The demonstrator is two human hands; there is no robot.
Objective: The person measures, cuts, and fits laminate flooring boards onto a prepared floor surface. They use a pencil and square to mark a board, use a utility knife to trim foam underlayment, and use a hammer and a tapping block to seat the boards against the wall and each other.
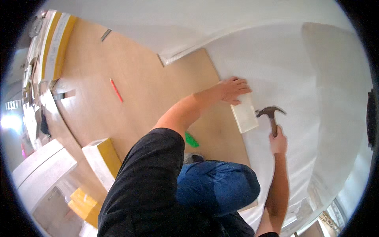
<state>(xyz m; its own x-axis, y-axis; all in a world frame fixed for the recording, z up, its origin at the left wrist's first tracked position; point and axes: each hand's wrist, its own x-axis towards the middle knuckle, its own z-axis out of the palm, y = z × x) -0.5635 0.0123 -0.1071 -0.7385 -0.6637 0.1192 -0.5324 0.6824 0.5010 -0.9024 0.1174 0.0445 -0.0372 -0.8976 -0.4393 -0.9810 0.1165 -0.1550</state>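
Note:
A white rectangular block (244, 114) lies along the right edge of the tan wood-look flooring (221, 130), partly over a pale sheet. At its far end, my left hand (235, 90) grips it, fingers over the top and thumb on the near side. My right hand (278, 141) is closed round the handle of a claw hammer (271, 112), to the right of the block. The hammer's striking face is at the block's right long side; whether they touch I cannot tell. My bent knee in blue jeans is just below the block.
A red pencil (116, 90) and a small grey strip (106, 34) lie on the flooring at the left. Something green (191, 139) sits beside my left arm. White and yellow boxes (103, 158) stand at the lower left. The pale sheet (292, 71) spreads rightward beside a wall.

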